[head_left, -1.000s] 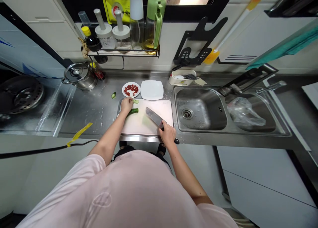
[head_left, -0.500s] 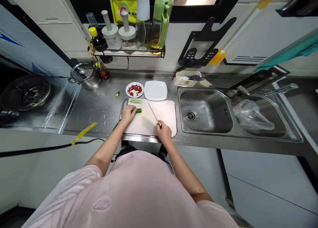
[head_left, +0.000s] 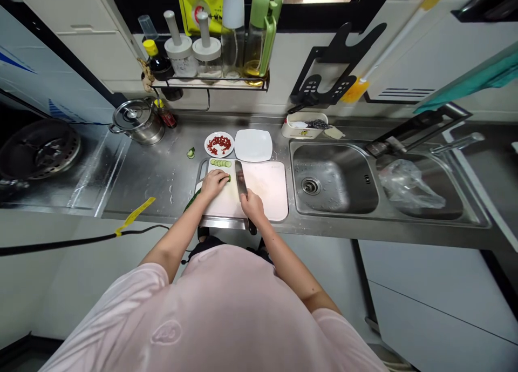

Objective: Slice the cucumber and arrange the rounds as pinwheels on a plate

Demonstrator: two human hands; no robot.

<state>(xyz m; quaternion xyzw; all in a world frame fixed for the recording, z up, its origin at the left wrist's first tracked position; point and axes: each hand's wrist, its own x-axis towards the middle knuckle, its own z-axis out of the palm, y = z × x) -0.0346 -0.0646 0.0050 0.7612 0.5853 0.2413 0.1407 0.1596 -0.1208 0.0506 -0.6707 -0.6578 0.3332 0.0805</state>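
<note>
My left hand [head_left: 213, 184] is closed over a piece of cucumber [head_left: 229, 178] on the white cutting board [head_left: 269, 191]. Only the green end of that piece shows past the fingertips. Gripped in my right hand [head_left: 253, 206] is a kitchen knife [head_left: 240, 177], its broad dark blade lying flat-side up over the board, just right of the cucumber. A row of cucumber slices [head_left: 220, 163] lies along the board's far edge. Partly hidden by my left forearm, a longer cucumber [head_left: 192, 200] rests at the board's left edge.
Behind the board stand a plate of chopped red pieces [head_left: 219, 144] and a white square plate [head_left: 253, 145]. A cucumber end [head_left: 190, 153] lies on the steel counter. The sink [head_left: 335, 180] is to the right, a lidded pot [head_left: 137, 121] back left.
My right hand has moved left with the knife, whose blade has turned to show its broad side. My left hand has shifted slightly right, covering more of the cucumber piece.
</note>
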